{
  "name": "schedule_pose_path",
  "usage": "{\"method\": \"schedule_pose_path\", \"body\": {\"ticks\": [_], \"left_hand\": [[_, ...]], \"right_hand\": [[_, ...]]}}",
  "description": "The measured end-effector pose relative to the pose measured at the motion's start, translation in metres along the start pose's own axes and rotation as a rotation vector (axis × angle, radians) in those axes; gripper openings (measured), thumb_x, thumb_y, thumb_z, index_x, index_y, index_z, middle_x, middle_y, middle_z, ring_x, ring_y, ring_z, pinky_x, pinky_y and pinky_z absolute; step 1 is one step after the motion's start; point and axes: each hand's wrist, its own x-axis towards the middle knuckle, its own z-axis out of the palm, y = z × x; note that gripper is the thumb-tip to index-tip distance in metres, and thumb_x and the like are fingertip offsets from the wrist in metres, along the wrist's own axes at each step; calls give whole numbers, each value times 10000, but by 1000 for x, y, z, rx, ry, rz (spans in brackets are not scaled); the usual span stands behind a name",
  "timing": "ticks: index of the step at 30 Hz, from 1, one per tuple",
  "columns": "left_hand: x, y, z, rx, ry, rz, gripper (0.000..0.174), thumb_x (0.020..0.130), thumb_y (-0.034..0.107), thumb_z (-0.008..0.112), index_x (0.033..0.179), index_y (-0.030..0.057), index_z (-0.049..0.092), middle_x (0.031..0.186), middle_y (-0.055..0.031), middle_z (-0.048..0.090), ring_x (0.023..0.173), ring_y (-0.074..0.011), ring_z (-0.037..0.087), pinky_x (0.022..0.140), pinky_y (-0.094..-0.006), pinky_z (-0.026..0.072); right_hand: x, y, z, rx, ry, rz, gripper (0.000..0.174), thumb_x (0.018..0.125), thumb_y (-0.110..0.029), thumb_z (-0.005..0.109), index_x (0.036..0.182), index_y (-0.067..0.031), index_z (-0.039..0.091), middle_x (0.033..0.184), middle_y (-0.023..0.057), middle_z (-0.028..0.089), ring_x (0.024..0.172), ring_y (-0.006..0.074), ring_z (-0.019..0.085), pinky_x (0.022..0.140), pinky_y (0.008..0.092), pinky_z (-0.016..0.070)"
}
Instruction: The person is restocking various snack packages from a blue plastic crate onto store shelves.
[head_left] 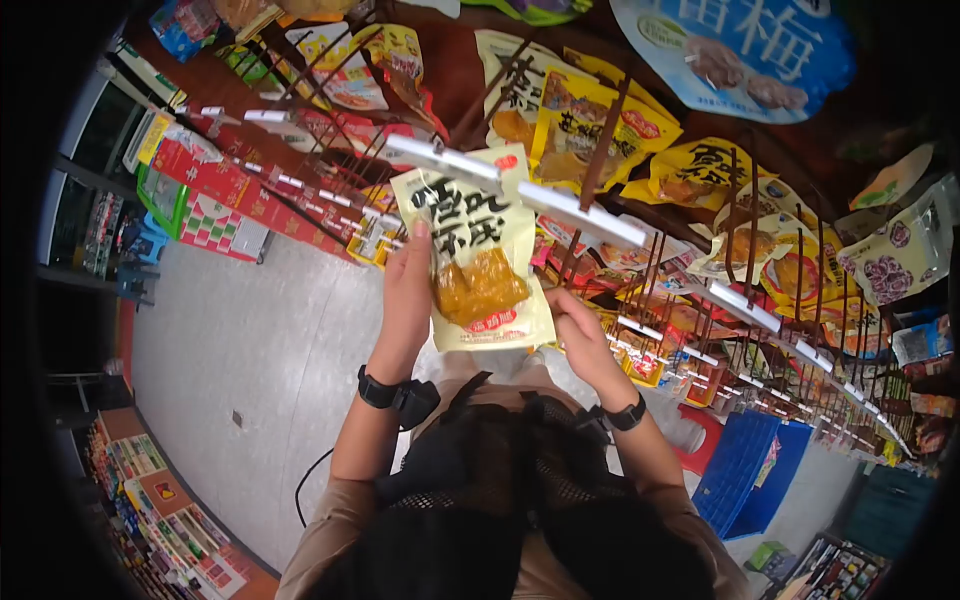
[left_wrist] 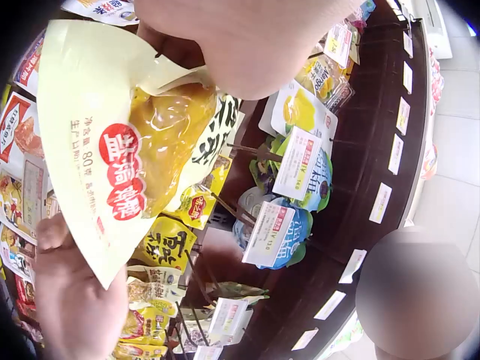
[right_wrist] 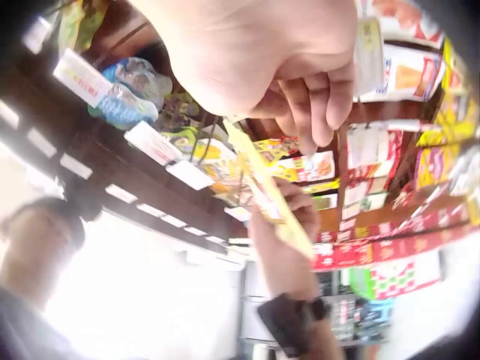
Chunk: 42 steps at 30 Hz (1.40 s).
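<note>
A cream snack packet (head_left: 485,250) with bold black writing and a clear window onto golden-brown food is held in front of the shelf rack. My left hand (head_left: 405,285) grips its left edge, thumb on the printed front. At the lower right edge, my right hand (head_left: 585,340) pinches the packet, its fingers partly hidden. The packet front (left_wrist: 176,142) fills much of the left wrist view, showing red round labels. Seen almost edge-on in the right wrist view, the packet (right_wrist: 266,191) spans between both hands, with the loosely curled outer fingers (right_wrist: 319,109) of my right hand above.
Yellow snack bags (head_left: 590,130) hang on metal hooks close behind the packet. White price tags (head_left: 580,213) stick out at the hook ends. A blue bin (head_left: 750,470) and a red stool (head_left: 700,435) stand at right below the rack. Grey floor (head_left: 250,340) extends to the left.
</note>
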Motion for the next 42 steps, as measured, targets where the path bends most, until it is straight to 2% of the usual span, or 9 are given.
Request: {"method": "schedule_pose_path", "body": {"ticks": [1, 4, 7, 11, 15, 18, 27, 34, 42], "left_hand": [[4, 4, -2, 23, -39, -6, 478, 1035, 427, 467, 1015, -3, 677, 880, -10, 666, 761, -67, 563, 699, -223, 451], [17, -14, -25, 339, -318, 45, 466, 1041, 426, 448, 1052, 15, 668, 867, 6, 651, 816, -74, 569, 764, -237, 458], [30, -10, -44, 463, -581, 35, 411, 1049, 371, 451, 1132, 11, 630, 925, 7, 639, 886, -66, 558, 824, -243, 452], [51, 10, -46, 114, -584, 58, 310, 1036, 282, 506, 1159, 15, 603, 948, 25, 596, 829, -61, 512, 747, -251, 434], [80, 8, -80, 127, -709, -27, 322, 1008, 273, 548, 1181, 5, 596, 985, -6, 624, 874, -72, 538, 763, -259, 446], [89, -4, -99, 32, -752, 77, 299, 1003, 256, 547, 1133, -2, 626, 992, -32, 659, 897, -88, 580, 783, -266, 464], [99, -1, -120, -135, -653, 8, 282, 992, 196, 593, 1168, -23, 618, 1035, -59, 688, 905, -81, 611, 791, -258, 500], [110, 31, -87, -149, -785, 169, 264, 991, 143, 592, 1200, -19, 595, 1051, -40, 680, 946, -60, 604, 818, -235, 497], [114, 60, -43, -161, -919, 241, 200, 1021, 191, 547, 1036, 0, 603, 753, 73, 521, 683, 6, 424, 584, -188, 343]], "right_hand": [[4, -22, 5, 206, 0, 97, 332, 893, -85, 454, 1194, 1, 564, 1188, 64, 599, 1127, 149, 545, 948, 293, 424], [28, -42, 22, 497, 171, 26, 370, 959, -161, 421, 1271, 8, 530, 1195, 64, 606, 1136, 166, 555, 991, 305, 406], [40, -39, 35, 295, 259, 30, 479, 1037, -350, 452, 1349, 11, 497, 1217, 62, 605, 1124, 133, 545, 995, 313, 410], [69, -55, 68, 66, 389, -65, 265, 983, -158, 605, 1194, 2, 587, 1062, 12, 655, 936, 62, 569, 815, 251, 478], [82, -62, 88, -55, 352, -70, 211, 981, -186, 613, 1089, -11, 657, 924, -8, 678, 822, 60, 589, 721, 246, 484], [91, -58, 102, -350, 240, -280, 220, 981, -184, 611, 1110, -11, 652, 920, 2, 680, 809, 64, 593, 709, 237, 477], [100, -45, 162, -128, 572, -42, 206, 990, -158, 595, 1132, -10, 615, 1015, 16, 663, 898, 59, 586, 779, 236, 479], [109, -70, 154, -94, 789, -251, 236, 990, -135, 588, 1179, 6, 596, 1080, 33, 665, 963, 75, 591, 841, 245, 472], [89, -74, 122, -63, 990, -433, 222, 998, -201, 587, 1127, -21, 583, 1005, 5, 640, 905, 74, 563, 818, 247, 458]]}}
